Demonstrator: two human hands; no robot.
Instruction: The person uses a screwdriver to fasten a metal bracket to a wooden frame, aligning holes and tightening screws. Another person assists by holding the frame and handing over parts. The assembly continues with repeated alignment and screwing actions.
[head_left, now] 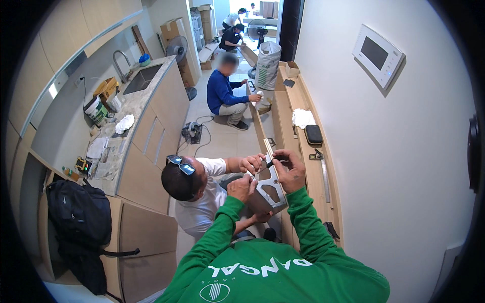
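Between my hands is a silver metal frame [271, 194] with large cutouts, beside thin pale wood strips [268, 145]. My left hand [241, 188] is closed at the frame's left edge; what its fingers pinch is too small to make out. My right hand [289, 172] grips the upper right part of the frame and strips, its thumb and fingers near a small dark piece [270, 164]. A crouching co-worker in a white shirt [194, 222] has one hand [251, 164] on the frame's upper left and another hand [261, 217] below it.
A long wooden cabinet [298, 151] runs along the right wall, bearing a black case [313, 134], a white cloth [303, 118] and a metal ruler [326, 182]. On the floor lies a corded circular saw [192, 132]. Another person in blue [220, 93] squats farther off. A black backpack [81, 217] hangs left.
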